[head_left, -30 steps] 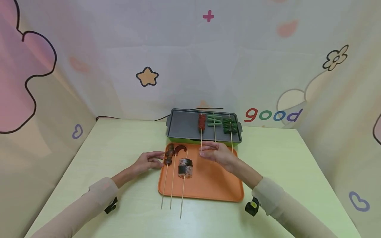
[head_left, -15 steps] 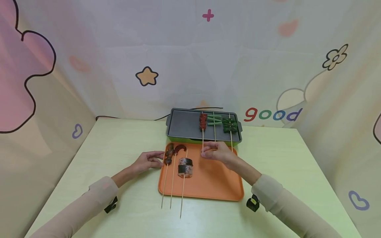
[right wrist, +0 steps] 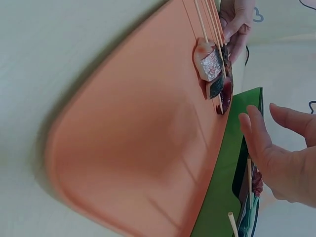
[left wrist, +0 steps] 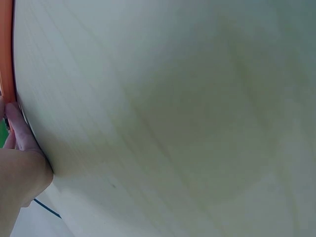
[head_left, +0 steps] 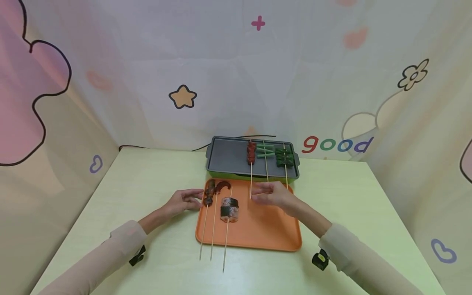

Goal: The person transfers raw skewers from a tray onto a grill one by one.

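My right hand (head_left: pixel 277 197) is just beside the lower stick of a red meat skewer (head_left: pixel 251 153), its thumb and fingers apart in the right wrist view and nothing between them. That skewer lies on a grey-topped, green-sided grill (head_left: pixel 228 156), left of a green-stalk skewer (head_left: pixel 265 150) and a leafy green skewer (head_left: pixel 284 157). With extended fingers my left hand (head_left: pixel 180 203) touches the left rim of an orange tray (head_left: pixel 265 237). Close to its fingertips is a brown chunk skewer (head_left: pixel 209 192); a curled dark red skewer (head_left: pixel 223 186) and a seaweed-wrapped skewer (head_left: pixel 229 209) lie beside it.
The tray stands directly in front of the grill on a pale table (head_left: pixel 147 172). Sticks from the tray's skewers overhang its front edge. A thin black cable (head_left: pixel 200 147) runs behind the grill along the patterned backdrop (head_left: pixel 236 82).
The red meat skewer has shifted slightly right on the grill. My right hand has let go of its stick and drawn back a little. My left hand stays at the tray rim.
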### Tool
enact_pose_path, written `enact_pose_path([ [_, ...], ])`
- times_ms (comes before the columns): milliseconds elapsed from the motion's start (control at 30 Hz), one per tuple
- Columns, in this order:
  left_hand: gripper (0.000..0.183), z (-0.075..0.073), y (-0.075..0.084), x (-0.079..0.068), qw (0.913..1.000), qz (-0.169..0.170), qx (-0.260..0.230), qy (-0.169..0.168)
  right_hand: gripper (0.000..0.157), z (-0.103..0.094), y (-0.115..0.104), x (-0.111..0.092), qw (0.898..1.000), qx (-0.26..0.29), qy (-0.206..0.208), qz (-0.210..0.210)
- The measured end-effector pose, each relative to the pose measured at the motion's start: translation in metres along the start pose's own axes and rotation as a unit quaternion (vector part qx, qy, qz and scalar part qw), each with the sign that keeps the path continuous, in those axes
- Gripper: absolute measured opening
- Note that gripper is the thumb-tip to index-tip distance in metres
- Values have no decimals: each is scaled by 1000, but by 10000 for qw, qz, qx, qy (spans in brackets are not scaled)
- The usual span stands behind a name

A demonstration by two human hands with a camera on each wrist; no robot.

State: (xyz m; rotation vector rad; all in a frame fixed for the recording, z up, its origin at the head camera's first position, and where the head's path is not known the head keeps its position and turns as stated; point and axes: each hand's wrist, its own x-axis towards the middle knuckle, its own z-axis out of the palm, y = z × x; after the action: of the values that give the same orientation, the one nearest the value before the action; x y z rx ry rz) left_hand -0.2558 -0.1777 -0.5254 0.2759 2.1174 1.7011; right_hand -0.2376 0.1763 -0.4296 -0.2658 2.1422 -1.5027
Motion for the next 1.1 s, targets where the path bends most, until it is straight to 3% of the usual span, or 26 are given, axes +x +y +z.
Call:
enact_pose_path([
  [133, 56, 1, -2, 0, 10000, -5, 30, -18, 57, 1, 7, -17, 9997, 156, -134, -130],
  [367, 56, 4, -3, -2, 10000, 15, 17, -37, 55, -6, 32, -57, 9959, 251, -843, -199],
  [600, 56, 4, -3, -2, 10000, 52, 18, -28, 56, -44, 63, -87, 9941, 34, -1083, -42],
  [833, 57, 3, -4, -3, 9999, 80, -93, -69, 59, -88, 99, -84, 9990, 127, -428, 81],
  [967, 57, 1, -5, -2, 9999, 30, -61, -82, 60, -94, 116, -73, 9997, 210, 154, 36],
  [1100, 58, -2, -4, -2, 10000, 30, -19, -76, 61, -90, 129, -59, 9974, 419, 511, -302],
])
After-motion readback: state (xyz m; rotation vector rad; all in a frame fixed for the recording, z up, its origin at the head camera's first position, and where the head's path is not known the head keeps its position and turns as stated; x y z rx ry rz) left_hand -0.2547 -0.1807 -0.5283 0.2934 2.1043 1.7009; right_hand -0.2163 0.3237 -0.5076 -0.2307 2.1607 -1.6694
